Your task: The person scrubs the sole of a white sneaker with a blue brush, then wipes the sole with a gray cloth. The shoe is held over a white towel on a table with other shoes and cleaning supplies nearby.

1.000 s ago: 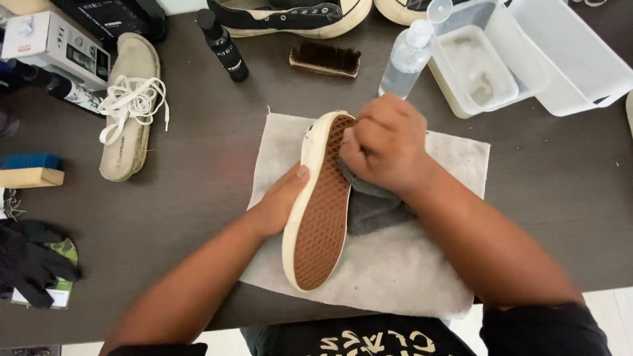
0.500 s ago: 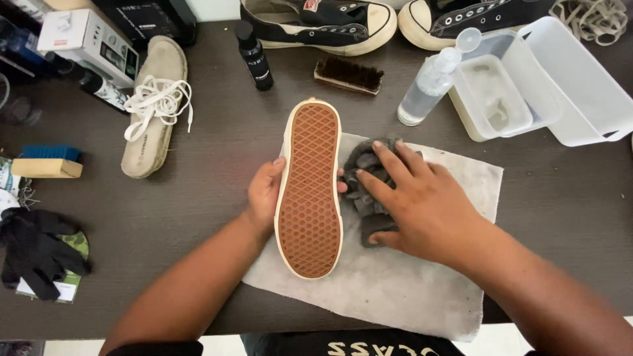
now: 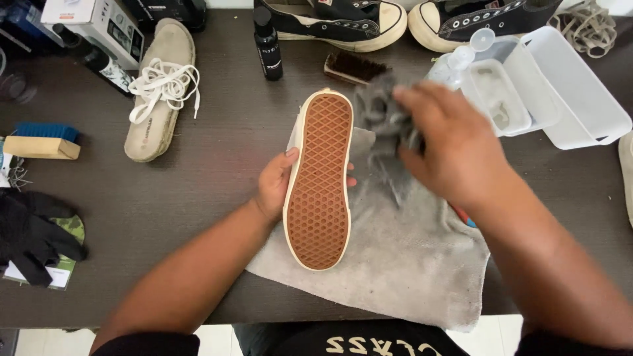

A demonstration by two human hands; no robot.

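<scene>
My left hand (image 3: 275, 184) grips the shoe (image 3: 319, 179) sole-up at frame center, over the grey towel (image 3: 409, 264). My right hand (image 3: 455, 142) is closed on a dark rag (image 3: 386, 122), lifted just right of the toe. Mid-wipe, I reckon; next needs rag pressed back onto the rubber edge w/ shoe held steady

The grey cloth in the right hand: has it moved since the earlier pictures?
Yes. The grey cloth in the right hand has lifted off the towel and gone farther up the table, toward the wooden brush.
</scene>
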